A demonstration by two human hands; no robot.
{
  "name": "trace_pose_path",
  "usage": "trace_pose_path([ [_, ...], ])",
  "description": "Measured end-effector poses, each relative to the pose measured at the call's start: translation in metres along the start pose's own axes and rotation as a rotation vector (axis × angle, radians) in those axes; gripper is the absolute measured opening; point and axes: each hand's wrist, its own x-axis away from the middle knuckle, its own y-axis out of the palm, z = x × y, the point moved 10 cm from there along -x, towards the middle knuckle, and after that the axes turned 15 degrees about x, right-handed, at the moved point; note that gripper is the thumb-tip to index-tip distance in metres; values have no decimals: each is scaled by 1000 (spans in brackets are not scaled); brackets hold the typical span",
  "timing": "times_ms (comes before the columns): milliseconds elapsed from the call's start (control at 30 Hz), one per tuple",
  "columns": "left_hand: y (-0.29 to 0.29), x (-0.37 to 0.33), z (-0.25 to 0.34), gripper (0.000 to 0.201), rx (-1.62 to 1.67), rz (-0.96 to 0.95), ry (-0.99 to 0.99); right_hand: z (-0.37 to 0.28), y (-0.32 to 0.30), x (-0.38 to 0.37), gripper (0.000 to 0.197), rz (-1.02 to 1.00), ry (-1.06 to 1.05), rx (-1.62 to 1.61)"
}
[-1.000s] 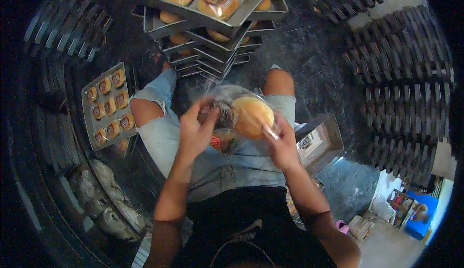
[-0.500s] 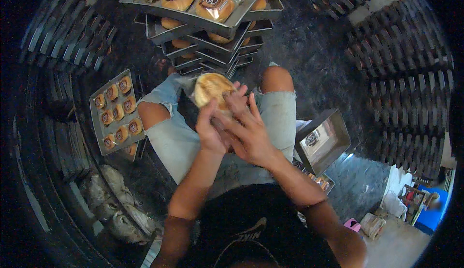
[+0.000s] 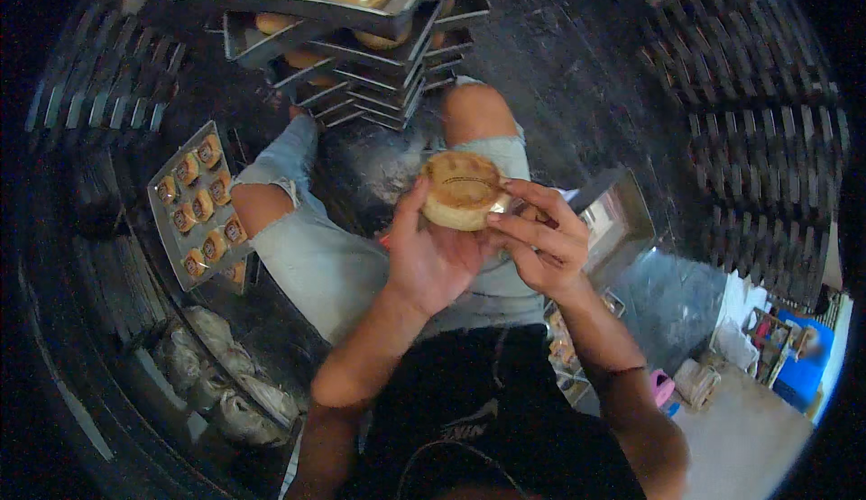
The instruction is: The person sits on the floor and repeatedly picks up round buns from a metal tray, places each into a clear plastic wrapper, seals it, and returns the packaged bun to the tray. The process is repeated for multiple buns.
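A round golden-brown bun point(image 3: 462, 192) in a clear plastic wrapper is held above my lap, its browned face with dark print turned up. My left hand point(image 3: 435, 261) cups it from below, the thumb along its left side. At the bun's right edge, the fingers of my right hand point(image 3: 550, 240) pinch the wrapper. To the right of that hand a metal pan point(image 3: 639, 220) with pale sheets in it is partly hidden.
A tall stack of metal trays point(image 3: 311, 11) with wrapped buns rises ahead. On the left lies a tray point(image 3: 171, 243) of several labelled buns. Rows of dark pans point(image 3: 758, 175) line the right, and crumpled plastic bags point(image 3: 239, 365) lie lower left.
The bun has moved right and turned in my hands. My hands, close together before, are now apart, with the right at the wrapper's edge. The whole view has shifted a little.
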Motion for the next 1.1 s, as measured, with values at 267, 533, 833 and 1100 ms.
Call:
trace_pose_path([
  [267,21,-7,55,34,-1674,-142,868,86,-9,39,16,376,609,-376],
  [533,9,-42,74,14,-1273,136,762,114,-28,33,14,194,787,-175],
  [833,-45,0,58,17,-1478,149,613,100,-19,145,17,164,1073,-130],
  [1100,-78,-12,78,32,-956,379,508,34,41,78,43,226,670,-440],
])
